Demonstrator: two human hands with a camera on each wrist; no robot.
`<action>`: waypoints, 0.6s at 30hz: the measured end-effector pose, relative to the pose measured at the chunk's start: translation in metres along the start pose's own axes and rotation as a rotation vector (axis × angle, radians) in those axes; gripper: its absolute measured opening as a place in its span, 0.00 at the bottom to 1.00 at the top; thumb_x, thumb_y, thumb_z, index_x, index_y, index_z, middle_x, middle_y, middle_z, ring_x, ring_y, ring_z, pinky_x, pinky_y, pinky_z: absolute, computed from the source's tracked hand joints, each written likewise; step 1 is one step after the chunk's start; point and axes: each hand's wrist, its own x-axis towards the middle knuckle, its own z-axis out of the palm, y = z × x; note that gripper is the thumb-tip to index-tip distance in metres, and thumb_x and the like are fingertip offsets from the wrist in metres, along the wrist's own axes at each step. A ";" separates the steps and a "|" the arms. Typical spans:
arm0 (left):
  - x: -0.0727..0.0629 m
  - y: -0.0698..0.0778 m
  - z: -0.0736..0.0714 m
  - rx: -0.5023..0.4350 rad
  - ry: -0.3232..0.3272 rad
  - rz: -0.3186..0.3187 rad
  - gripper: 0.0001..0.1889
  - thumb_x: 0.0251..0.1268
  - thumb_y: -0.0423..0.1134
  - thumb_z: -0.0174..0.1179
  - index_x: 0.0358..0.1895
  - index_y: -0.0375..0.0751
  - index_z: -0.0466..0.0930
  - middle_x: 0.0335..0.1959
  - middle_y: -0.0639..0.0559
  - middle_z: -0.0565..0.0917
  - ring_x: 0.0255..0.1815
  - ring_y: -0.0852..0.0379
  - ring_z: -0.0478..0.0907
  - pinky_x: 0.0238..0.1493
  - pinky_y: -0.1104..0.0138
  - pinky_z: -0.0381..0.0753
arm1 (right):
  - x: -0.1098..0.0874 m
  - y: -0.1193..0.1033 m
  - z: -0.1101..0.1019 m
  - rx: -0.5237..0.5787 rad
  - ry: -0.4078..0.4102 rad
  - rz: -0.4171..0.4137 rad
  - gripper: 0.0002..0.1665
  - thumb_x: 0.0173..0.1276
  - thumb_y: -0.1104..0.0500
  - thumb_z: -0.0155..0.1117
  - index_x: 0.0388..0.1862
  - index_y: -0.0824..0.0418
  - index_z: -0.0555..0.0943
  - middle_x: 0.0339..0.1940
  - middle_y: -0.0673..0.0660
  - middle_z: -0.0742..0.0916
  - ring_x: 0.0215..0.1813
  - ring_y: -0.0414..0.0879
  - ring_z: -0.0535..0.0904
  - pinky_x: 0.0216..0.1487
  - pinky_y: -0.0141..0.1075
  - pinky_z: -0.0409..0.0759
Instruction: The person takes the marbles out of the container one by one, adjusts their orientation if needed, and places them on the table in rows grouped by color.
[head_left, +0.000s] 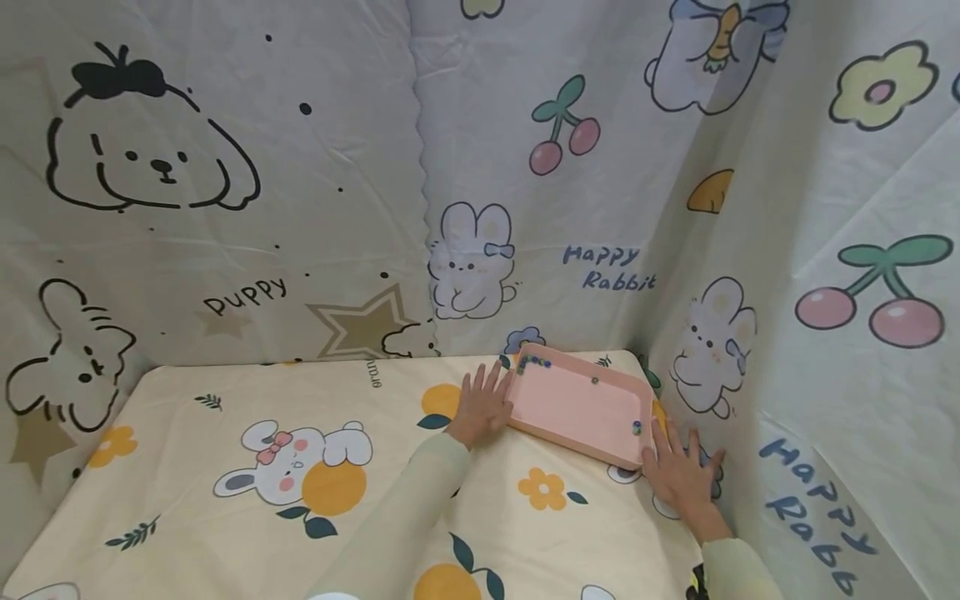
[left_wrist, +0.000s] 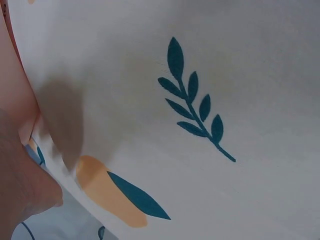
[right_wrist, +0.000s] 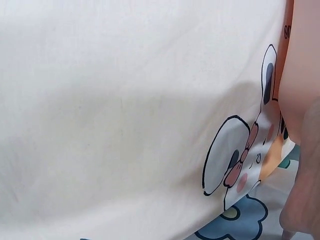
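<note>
A pink rectangular tray (head_left: 577, 408) with a low raised rim sits at the far right of the table, turned at an angle. Inside it, small dark, shiny marbles (head_left: 538, 362) gather in the far left corner, with others by the right end and a single one near the far side. My left hand (head_left: 482, 408) lies at the tray's left end, fingers extended. At the opposite end, my right hand (head_left: 681, 475) has its fingers spread beside the rim. Both wrist views catch part of a hand and the tray's pink side at their edges.
A cream cloth (head_left: 225, 533) printed with rabbits, oranges and leaves covers the table. Pale patterned curtains (head_left: 337, 167) hang behind it and close along the right side (head_left: 840, 400), near my right hand.
</note>
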 end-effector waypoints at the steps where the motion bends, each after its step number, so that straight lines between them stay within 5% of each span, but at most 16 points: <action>1: -0.001 -0.001 -0.001 0.003 0.004 -0.001 0.31 0.80 0.53 0.38 0.81 0.51 0.50 0.81 0.48 0.46 0.79 0.42 0.44 0.74 0.45 0.46 | 0.000 -0.001 0.000 0.005 0.001 -0.003 0.36 0.79 0.47 0.39 0.78 0.65 0.55 0.78 0.72 0.54 0.76 0.75 0.37 0.62 0.71 0.19; 11: -0.010 -0.018 -0.007 0.006 0.003 -0.030 0.31 0.79 0.53 0.36 0.81 0.51 0.48 0.82 0.48 0.46 0.80 0.42 0.44 0.75 0.46 0.46 | 0.006 -0.017 -0.002 0.029 0.000 -0.036 0.36 0.80 0.47 0.36 0.79 0.65 0.53 0.78 0.72 0.52 0.76 0.75 0.35 0.61 0.70 0.15; 18: -0.017 -0.031 -0.011 -0.041 -0.016 -0.048 0.32 0.79 0.53 0.34 0.81 0.51 0.45 0.82 0.48 0.43 0.80 0.42 0.40 0.75 0.45 0.41 | 0.007 -0.031 -0.004 0.027 0.029 -0.043 0.35 0.79 0.48 0.38 0.78 0.64 0.56 0.78 0.71 0.55 0.76 0.75 0.40 0.63 0.73 0.22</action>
